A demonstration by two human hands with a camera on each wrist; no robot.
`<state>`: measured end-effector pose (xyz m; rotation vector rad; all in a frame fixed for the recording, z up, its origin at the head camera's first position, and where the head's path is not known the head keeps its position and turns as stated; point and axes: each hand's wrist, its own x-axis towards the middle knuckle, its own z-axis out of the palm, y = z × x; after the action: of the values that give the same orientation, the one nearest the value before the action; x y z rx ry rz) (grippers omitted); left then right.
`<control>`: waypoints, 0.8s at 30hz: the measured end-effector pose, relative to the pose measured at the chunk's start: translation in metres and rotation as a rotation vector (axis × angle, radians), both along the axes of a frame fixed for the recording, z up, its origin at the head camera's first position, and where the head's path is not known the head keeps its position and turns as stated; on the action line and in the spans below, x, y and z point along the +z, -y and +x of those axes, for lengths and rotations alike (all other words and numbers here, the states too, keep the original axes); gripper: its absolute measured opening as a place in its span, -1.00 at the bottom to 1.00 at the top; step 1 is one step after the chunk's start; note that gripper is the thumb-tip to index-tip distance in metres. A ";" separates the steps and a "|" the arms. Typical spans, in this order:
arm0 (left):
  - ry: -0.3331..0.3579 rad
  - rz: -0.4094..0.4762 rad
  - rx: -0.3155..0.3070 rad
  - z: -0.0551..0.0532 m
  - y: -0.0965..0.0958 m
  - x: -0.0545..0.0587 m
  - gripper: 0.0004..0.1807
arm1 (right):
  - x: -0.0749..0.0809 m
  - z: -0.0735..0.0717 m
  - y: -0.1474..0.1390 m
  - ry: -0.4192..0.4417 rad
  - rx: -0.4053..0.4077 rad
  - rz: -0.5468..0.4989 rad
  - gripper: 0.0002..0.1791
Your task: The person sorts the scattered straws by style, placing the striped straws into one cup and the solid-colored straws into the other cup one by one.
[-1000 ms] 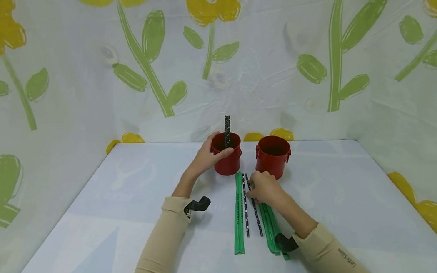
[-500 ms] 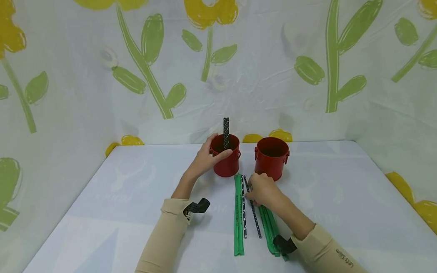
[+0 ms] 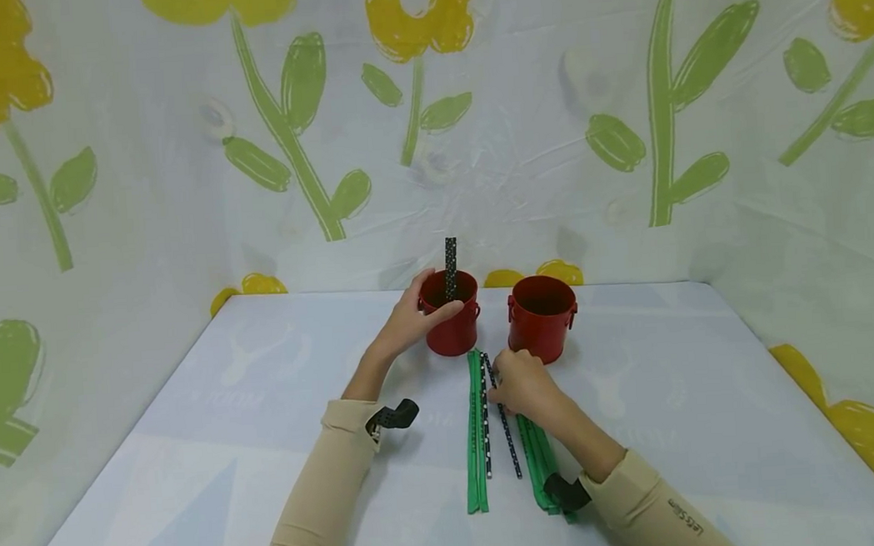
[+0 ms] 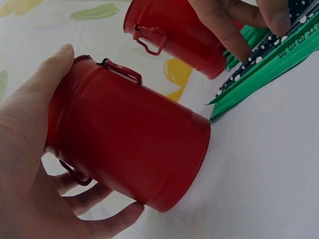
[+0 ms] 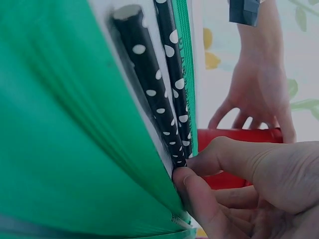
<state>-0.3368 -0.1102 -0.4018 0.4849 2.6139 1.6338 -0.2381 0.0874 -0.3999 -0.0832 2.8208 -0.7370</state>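
Note:
My left hand (image 3: pixel 410 323) grips the left red bucket (image 3: pixel 452 336), its thumb across the near rim and its other fingers round the far side. Black straws with white dots (image 3: pixel 451 270) stand upright in that bucket. In the right wrist view, the thumb and forefinger of my right hand (image 5: pixel 259 179) pinch a black dotted straw (image 5: pixel 149 82) near its far end. The straw lies along the table. Close on its left is a second dotted straw (image 3: pixel 487 445), beside a long green packet (image 3: pixel 475 471). More green packets (image 3: pixel 540 463) lie partly under my right wrist.
A second red bucket (image 3: pixel 536 329) with side handles stands just beyond my right hand; no straw shows above its rim. Both buckets are near the far edge of the white table (image 3: pixel 679 425). Behind rises a flower-printed sheet (image 3: pixel 520 151). Black wrist cameras (image 3: pixel 396 414) jut from both sleeves.
The whole scene has slid slightly down and left in the head view. Both hands keep their places, the left on the bucket, the right at the straw.

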 end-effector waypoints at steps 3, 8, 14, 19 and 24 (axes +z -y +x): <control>-0.010 0.008 -0.005 0.001 0.001 -0.001 0.00 | -0.001 0.000 0.000 0.000 0.009 0.000 -0.52; -0.009 0.006 -0.006 0.000 0.000 -0.001 0.01 | -0.001 -0.002 -0.004 0.008 0.019 -0.035 -0.52; -0.006 0.000 -0.003 0.000 0.000 0.001 0.01 | 0.001 -0.005 -0.009 0.022 0.029 -0.090 -0.50; -0.003 0.000 0.001 0.000 0.000 0.001 0.00 | 0.003 -0.006 -0.011 0.025 0.025 -0.098 -0.47; 0.007 0.004 -0.004 -0.001 0.000 -0.001 0.00 | 0.006 -0.007 -0.013 -0.003 0.033 -0.099 -0.41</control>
<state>-0.3374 -0.1105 -0.4024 0.4834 2.6032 1.6367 -0.2455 0.1000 -0.3938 -0.1475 2.7772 -0.8698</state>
